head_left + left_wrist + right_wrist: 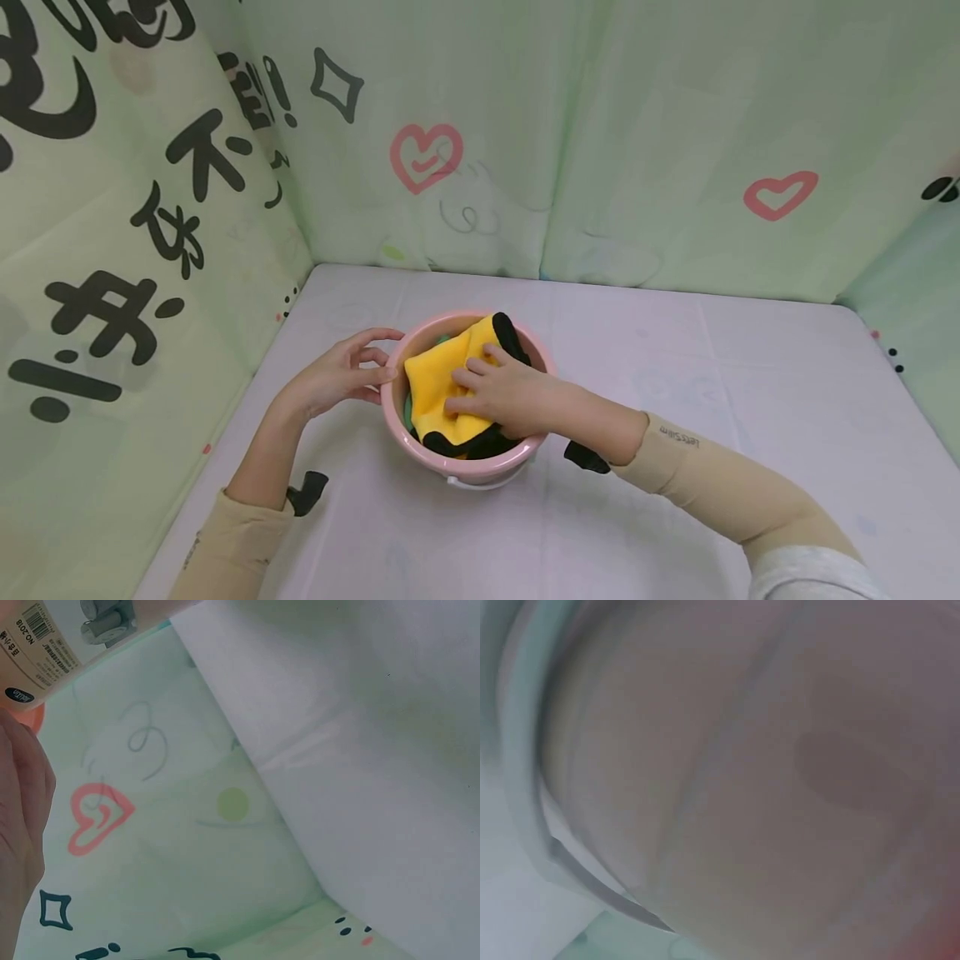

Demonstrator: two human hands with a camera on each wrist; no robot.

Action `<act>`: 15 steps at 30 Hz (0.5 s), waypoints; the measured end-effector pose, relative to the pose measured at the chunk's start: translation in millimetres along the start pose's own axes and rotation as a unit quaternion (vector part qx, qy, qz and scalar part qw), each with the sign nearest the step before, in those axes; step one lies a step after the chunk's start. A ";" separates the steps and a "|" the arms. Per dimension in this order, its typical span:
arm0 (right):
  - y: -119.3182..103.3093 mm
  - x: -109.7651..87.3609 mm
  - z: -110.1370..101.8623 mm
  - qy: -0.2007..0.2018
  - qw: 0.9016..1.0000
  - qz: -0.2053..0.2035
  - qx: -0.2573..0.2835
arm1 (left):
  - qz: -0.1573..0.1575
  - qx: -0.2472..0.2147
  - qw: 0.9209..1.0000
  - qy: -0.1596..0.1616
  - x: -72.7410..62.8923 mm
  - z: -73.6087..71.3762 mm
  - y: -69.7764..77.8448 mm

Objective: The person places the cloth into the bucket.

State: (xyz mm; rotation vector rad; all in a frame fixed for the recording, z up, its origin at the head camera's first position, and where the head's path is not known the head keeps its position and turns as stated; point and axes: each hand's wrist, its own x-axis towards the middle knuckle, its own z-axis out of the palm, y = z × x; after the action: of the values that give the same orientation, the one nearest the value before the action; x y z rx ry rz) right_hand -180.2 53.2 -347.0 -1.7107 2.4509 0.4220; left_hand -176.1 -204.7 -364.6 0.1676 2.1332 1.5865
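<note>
A pink bucket point(394, 425) stands on the table in the head view. Bunched inside it is a yellow cloth point(431, 387) with black edging; something green point(408, 410) shows beneath. My right hand point(517, 396) lies on the cloth with spread, slightly bent fingers pressing on it; its thumb is hard to make out. At the bucket's left side, my left hand point(337, 379) touches the rim with extended fingers. The left wrist view catches part of that hand point(22, 802) below a printed label point(37, 649). Pink-grey bucket wall point(705, 772) fills most of the right wrist view.
The bucket's white handle point(487, 484) hangs down at its front. A pale cloth covers the table point(637, 517). Light green curtains point(637, 125) with hearts and black lettering enclose the back and sides. Dark straps point(307, 493) sit by both wrists.
</note>
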 end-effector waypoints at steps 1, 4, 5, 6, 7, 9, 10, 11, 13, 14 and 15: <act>1.4 -1.7 -3.1 -0.010 1.000 0.003 0.015 | 0.000 0.001 1.000 0.001 0.2 0.2 0.0; 7.3 -8.6 -13.1 -0.024 0.997 0.008 0.071 | 0.003 0.017 1.000 0.003 0.4 0.4 0.8; 9.9 -11.8 -16.4 -0.026 0.996 0.009 0.085 | 0.005 0.026 1.000 0.003 0.4 0.2 1.3; 12.5 -15.3 -19.7 -0.025 0.995 0.010 0.100 | 0.006 0.038 0.999 0.004 0.2 -0.3 2.1; 15.2 -19.3 -23.3 -0.024 0.993 0.012 0.118 | 0.008 0.051 0.999 0.004 0.0 -1.2 3.3; 21.0 -28.4 -30.5 -0.014 0.989 0.015 0.148 | 0.011 0.089 0.996 0.000 -1.0 -3.9 6.9; 24.4 -33.7 -33.7 -0.006 0.987 0.018 0.161 | 0.012 0.114 0.993 -0.002 -1.4 -5.7 9.7; 28.2 -39.2 -37.0 0.005 0.985 0.022 0.171 | 0.012 0.140 0.990 -0.005 -2.2 -7.2 13.6; 37.2 -51.4 -43.4 0.038 0.980 0.036 0.190 | 0.012 0.189 0.982 -0.004 -2.1 -11.0 22.3; 42.7 -57.8 -45.9 0.060 0.979 0.047 0.188 | 0.015 0.213 0.977 0.002 -1.6 -13.2 27.5; 48.9 -64.4 -48.2 0.084 0.977 0.063 0.183 | 0.023 0.238 0.971 0.013 -0.4 -15.5 32.7</act>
State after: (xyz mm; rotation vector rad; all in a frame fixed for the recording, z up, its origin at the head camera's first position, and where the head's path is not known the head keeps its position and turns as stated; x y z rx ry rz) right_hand -200.3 112.6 -276.9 -1.4965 2.5565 -0.1657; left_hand -188.4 -207.8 -330.7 0.3539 2.5114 1.0749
